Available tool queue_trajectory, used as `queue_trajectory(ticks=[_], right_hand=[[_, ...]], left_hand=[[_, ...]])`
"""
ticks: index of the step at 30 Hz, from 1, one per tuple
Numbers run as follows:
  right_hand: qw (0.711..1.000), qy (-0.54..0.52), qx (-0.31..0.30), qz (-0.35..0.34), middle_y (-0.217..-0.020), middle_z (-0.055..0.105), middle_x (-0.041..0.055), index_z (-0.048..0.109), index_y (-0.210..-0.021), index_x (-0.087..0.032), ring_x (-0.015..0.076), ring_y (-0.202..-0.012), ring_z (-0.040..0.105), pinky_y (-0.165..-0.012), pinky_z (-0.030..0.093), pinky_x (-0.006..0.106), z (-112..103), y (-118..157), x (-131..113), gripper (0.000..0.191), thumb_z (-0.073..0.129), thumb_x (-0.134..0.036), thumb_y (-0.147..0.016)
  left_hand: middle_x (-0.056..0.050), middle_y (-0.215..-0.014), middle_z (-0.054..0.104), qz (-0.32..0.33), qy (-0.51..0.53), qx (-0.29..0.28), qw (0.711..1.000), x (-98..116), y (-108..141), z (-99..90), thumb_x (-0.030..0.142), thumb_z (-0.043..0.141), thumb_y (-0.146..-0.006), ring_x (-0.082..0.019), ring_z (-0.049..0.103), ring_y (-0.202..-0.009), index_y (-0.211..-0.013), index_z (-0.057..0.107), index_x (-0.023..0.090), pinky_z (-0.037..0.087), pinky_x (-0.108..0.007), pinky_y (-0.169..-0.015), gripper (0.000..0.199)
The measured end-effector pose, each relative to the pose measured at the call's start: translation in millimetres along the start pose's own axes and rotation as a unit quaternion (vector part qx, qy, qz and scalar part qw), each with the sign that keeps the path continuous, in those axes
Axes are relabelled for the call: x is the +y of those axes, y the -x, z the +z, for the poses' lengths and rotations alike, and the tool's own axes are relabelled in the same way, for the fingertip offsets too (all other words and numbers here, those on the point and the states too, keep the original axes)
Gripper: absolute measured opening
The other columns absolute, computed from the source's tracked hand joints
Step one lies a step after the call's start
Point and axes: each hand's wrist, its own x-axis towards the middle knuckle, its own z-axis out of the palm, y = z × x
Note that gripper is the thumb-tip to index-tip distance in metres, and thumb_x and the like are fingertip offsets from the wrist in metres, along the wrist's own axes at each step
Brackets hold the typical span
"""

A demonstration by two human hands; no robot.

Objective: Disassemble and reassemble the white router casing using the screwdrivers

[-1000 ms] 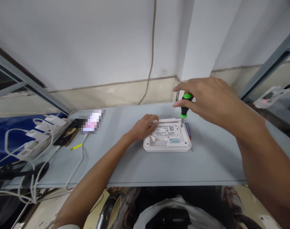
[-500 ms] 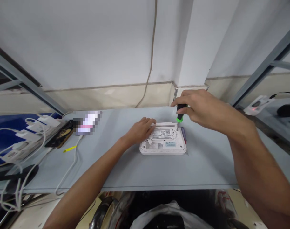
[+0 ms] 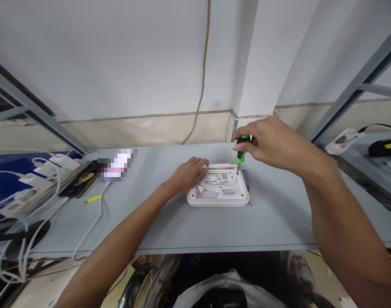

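A white router (image 3: 211, 200) lies on the table with its vented, labelled underside up. My left hand (image 3: 191, 174) is closed over its far left corner, the fingers curled on the casing and hiding that corner. In my right hand (image 3: 262, 139) is a screwdriver (image 3: 240, 150) with a black and green handle, pinched near its top between thumb and fingers. The shaft stands nearly upright, its tip at the router's far right corner hole. Beside the router's right edge lies another tool with a blue and red handle (image 3: 246, 179), partly hidden by the casing.
On the left are a black phone (image 3: 81, 179), a lit blurred screen (image 3: 118, 164), a yellow tag (image 3: 93, 199) and white chargers (image 3: 37, 182) with tangled cables. A white plug-in device (image 3: 343, 142) sits at the right. Metal posts flank the grey table (image 3: 169, 229); a wall stands behind.
My right fingers have shifted on the screwdriver handle, showing its green top end. The tip stays at the same corner and my left hand keeps its place. The view has moved slightly.
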Motion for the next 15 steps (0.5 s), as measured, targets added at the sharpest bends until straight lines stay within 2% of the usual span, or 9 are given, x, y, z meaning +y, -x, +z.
queue_trajectory(ticks=[6,15], right_hand=[[1.0,-0.01,-0.017,0.011,-0.083,0.076,0.0044,0.076,-0.092,-0.025,0.0235,-0.073,0.066,-0.075,0.046,0.04,-3,-5,3,0.014,0.065,-0.033,-0.094],[1.0,-0.023,-0.01,0.017,-0.086,0.076,0.0043,0.076,-0.084,-0.024,0.0212,-0.076,0.064,-0.07,0.045,0.036,1,-10,-1,0.015,0.063,-0.024,-0.091]], left_hand=[[-0.008,-0.111,0.066,0.003,0.001,0.007,1.0,0,1,2.8,0.038,0.032,-0.112,-0.026,0.058,-0.108,-0.122,0.054,0.023,0.051,-0.037,-0.084,0.029],[-0.008,-0.113,0.067,0.0,-0.004,0.003,1.0,0,2,1.4,0.039,0.032,-0.112,-0.026,0.058,-0.111,-0.123,0.053,0.024,0.051,-0.038,-0.085,0.029]])
